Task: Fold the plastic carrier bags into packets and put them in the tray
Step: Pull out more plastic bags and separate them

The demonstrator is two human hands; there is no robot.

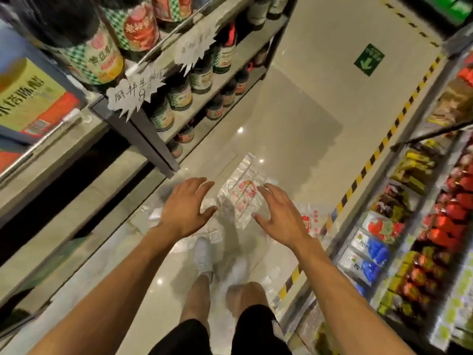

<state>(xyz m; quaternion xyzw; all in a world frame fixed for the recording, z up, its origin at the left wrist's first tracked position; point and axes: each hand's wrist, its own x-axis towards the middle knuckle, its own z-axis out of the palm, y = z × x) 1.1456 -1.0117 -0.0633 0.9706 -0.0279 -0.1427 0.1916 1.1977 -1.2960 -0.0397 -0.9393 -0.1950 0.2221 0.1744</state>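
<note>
Left hand (184, 208), right hand (279, 217) spread above carrier bag (239, 201)

A spiky white paper tag (135, 94) on the shelf (149, 143) has handwritten Chinese words and a big 8. A green floor sign (369, 59) shows an arrow. Red print on the plastic bag (240, 201) is too blurry to read.

A glossy beige tiled floor (294, 103), edged by yellow-and-black striped tape (378, 147), is flanked by dark metal shelving (151, 144) stocked with bottles (180, 94).
</note>
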